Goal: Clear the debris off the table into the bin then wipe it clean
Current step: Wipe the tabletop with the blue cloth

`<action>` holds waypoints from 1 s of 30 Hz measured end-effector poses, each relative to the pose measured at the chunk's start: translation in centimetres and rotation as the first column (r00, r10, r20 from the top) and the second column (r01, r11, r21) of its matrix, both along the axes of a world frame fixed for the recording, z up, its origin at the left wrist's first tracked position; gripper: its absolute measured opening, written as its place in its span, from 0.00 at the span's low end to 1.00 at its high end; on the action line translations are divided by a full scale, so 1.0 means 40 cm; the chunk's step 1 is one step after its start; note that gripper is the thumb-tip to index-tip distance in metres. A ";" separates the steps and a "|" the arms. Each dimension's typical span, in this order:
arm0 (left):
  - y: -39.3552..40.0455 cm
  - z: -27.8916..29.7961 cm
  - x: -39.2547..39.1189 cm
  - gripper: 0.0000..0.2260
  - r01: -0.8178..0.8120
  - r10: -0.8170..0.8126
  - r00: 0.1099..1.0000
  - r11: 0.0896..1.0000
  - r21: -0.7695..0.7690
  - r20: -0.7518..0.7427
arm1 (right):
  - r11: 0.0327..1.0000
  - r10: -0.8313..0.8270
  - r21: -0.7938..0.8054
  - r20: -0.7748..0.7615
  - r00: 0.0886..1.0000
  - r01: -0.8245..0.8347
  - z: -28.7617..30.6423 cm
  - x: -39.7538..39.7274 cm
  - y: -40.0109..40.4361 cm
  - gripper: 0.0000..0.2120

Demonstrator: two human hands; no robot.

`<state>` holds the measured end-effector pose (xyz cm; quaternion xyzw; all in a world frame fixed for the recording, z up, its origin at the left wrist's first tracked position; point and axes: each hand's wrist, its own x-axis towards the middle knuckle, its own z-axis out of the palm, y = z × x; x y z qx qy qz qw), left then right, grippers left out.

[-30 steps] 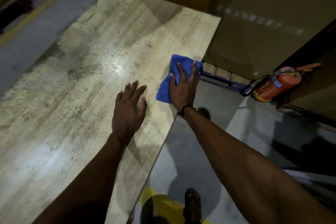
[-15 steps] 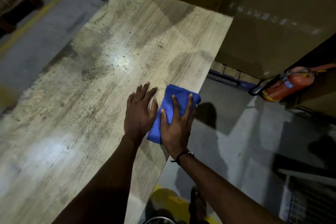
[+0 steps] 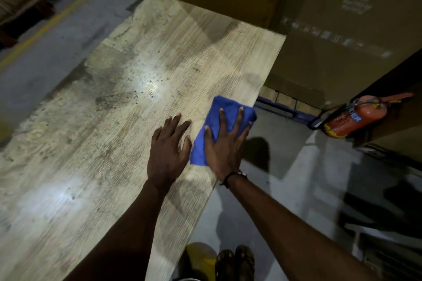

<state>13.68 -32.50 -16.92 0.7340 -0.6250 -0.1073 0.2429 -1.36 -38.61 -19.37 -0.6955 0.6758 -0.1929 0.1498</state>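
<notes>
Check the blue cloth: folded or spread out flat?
Folded. The blue cloth forms a compact thick pad, with the right hand pressing flat on it at the table edge.

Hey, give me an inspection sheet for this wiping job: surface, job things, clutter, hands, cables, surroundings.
Surface: wooden table, stained, with dark specks near the bright glare.
Job's things: blue cloth lies flat at the table's right edge; no bin seen.
Clutter: only the small specks; nothing larger seen.
Hands: left hand rests flat on the table beside the cloth; right hand presses the cloth with straight fingers.
Cables: nothing seen.
Surroundings: large cardboard boxes behind the table; red fire extinguisher at the right; grey floor with a yellow line at the far left.
</notes>
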 end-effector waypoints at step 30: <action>-0.752 0.002 -0.050 0.28 0.253 -0.266 0.962 0.952 0.170 0.059 | 0.997 -0.073 -0.001 0.068 0.995 0.074 0.030 -0.100 -0.445 0.33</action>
